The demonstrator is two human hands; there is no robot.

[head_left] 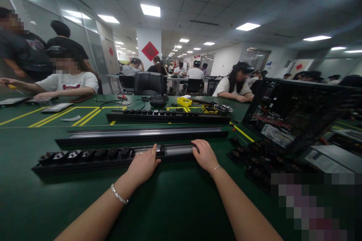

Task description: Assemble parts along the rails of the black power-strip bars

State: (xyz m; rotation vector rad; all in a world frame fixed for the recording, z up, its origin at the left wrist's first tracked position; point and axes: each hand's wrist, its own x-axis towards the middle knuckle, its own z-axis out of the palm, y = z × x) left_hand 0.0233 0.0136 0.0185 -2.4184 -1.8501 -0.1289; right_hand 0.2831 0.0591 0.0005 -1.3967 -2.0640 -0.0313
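A long black rail (93, 157) lies across the green table in front of me, with several small black modules (85, 154) seated along its left half. My left hand (143, 165) rests on the rail's near edge, fingers curled, thumb touching a module at about the middle. My right hand (204, 154) grips the rail's right end with fingers bent over it. A bare silver stretch of rail (178, 150) shows between the two hands.
A second empty rail (141, 134) and a third with modules (166, 116) lie farther back. A tilted black tray of parts (285, 113) and loose black modules (254, 154) sit to the right. A yellow bin (184, 101) is behind. People sit at tables around.
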